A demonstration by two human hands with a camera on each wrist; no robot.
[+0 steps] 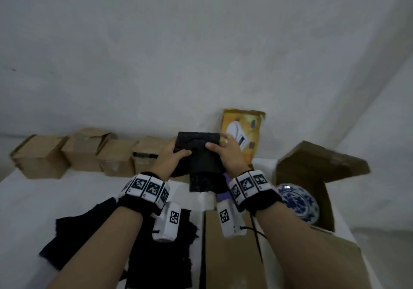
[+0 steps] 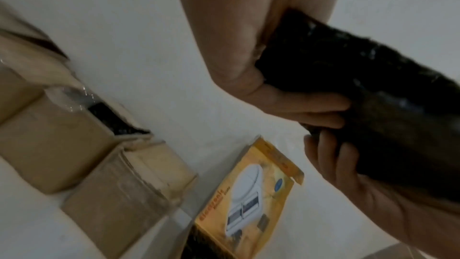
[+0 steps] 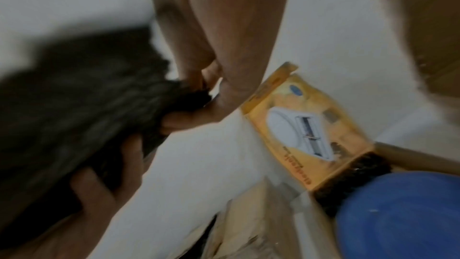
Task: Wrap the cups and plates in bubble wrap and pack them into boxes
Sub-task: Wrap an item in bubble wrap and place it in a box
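I see a black bubble-wrap bundle (image 1: 200, 154) held up off the surface (image 1: 26, 201), in front of me, mid-frame in head view. Long axis runs roughly away from me and upward; far end is a flat wide flap up by the yellow scale box (image 1: 243, 130), near end hangs down toward the open carton below. Can't tell what's inside the wrap.

Both forearms reach fwd, about parallel, wrist bands w/ markers on top. Left hand (image 1: 172, 156) grips the bundle's left side, thumb across the front face, fingers (image 2: 321, 113) curled round the underside per left wrist cam. Right hand (image 1: 228, 152) grips the right side, thumb on the front, fingers (image 3: 107, 182) wrapped under; right wrist cam is motion-blurred, so detail is poor. Fingers on both are closed narrow round the wrap, not spread.

Other stuff: row of small brown cartons (image 1: 78, 154) along the far wall on the left; in left wrist view one shows black wrap in its open top. Open box (image 1: 312, 172) at right w/ flaps up, blue-and-white patterned plate (image 1: 299, 201) inside it, unwrapped. Loose sheets of black wrap (image 1: 138, 244) lie flat on the surface under my left forearm. Flat cardboard piece (image 1: 232, 259) sits near me under the right forearm.
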